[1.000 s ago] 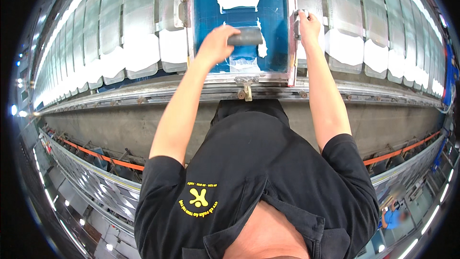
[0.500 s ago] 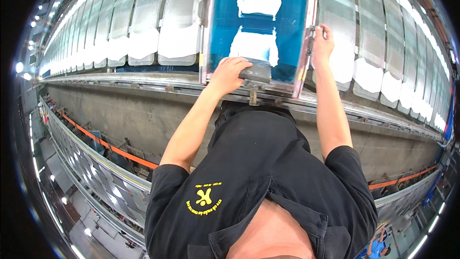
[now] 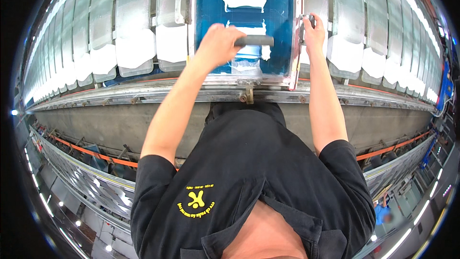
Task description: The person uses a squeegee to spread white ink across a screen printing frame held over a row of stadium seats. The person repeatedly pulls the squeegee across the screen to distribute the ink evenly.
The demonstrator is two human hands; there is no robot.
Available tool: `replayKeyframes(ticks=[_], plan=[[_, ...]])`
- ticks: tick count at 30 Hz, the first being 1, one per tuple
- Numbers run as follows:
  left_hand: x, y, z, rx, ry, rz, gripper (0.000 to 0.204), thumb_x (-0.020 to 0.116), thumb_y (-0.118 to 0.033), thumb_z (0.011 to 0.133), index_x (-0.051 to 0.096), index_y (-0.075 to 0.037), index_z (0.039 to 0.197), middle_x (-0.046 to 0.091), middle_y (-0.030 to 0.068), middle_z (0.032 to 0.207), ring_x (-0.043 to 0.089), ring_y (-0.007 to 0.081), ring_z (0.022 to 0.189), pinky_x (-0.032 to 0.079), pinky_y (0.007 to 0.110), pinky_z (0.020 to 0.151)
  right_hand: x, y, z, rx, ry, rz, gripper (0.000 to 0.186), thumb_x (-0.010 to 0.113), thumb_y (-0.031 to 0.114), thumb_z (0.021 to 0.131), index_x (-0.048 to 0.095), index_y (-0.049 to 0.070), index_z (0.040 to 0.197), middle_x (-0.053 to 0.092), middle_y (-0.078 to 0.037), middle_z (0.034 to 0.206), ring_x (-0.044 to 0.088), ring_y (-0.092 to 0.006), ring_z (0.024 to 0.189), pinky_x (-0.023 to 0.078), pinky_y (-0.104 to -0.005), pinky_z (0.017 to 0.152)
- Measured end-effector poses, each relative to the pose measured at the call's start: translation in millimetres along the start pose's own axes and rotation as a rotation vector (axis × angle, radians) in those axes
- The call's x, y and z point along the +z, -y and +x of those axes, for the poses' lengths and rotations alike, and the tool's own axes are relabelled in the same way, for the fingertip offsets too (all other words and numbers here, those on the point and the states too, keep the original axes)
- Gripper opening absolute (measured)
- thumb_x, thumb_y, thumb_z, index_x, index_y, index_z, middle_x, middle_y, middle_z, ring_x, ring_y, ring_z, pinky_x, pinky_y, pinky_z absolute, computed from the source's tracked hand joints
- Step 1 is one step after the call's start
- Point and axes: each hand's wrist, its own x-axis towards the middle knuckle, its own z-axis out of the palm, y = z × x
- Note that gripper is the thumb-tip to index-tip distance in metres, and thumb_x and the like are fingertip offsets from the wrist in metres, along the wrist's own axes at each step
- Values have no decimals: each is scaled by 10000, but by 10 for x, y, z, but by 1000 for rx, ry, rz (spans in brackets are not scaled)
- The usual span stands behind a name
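A screen printing frame (image 3: 295,73) holds blue mesh with two patches of white ink (image 3: 244,0) and pale tape. My left hand (image 3: 218,44) is closed on one end of a dark grey squeegee (image 3: 256,41), which lies crosswise over the lower patch of ink, slightly blurred. My right hand (image 3: 314,33) grips a dark handle (image 3: 302,29) on the frame's right side. Another metal handle (image 3: 183,8) sticks out from the frame's left side. A brass-coloured bracket (image 3: 247,93) joins the frame's near edge to a metal rail (image 3: 158,95).
Rows of long grey pallets (image 3: 344,9) with white cloth (image 3: 134,50) on their near ends run to both sides. Below the rail runs a concrete strip (image 3: 120,120). Lower down are metal racks with orange beams (image 3: 105,156). A person in blue (image 3: 382,213) is at the lower right.
My left hand and the squeegee went down to the frame's near edge half a second ago and are now higher, over the lower ink patch. My right hand keeps hold of the handle.
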Motion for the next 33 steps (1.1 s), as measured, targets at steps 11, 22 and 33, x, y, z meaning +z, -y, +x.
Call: replayKeyframes(ticks=[11,22,33], plan=[[-58,392,662,-160,137,35,227,787,-193,904,786,-115,1117,763,138,1079,721,371,1032,571,474,907,463,1070,-375,-682,387,-300,521,821,454,929,749,35,1230,739,-156,1204,673,-399,1158,520,-496,1034],[229,60,-22,-201,150,-31,185,820,-217,834,792,-121,989,757,144,960,737,371,950,582,474,811,498,860,-1284,-667,633,-620,264,818,258,855,697,88,1017,713,-136,1004,699,-357,1009,550,-485,868],[207,87,119,-225,38,40,168,792,-226,864,797,-162,1019,761,114,1062,732,352,1021,587,470,865,620,824,-1096,-803,511,-615,288,843,225,822,652,80,982,679,-132,948,683,-367,953,533,-510,828]])
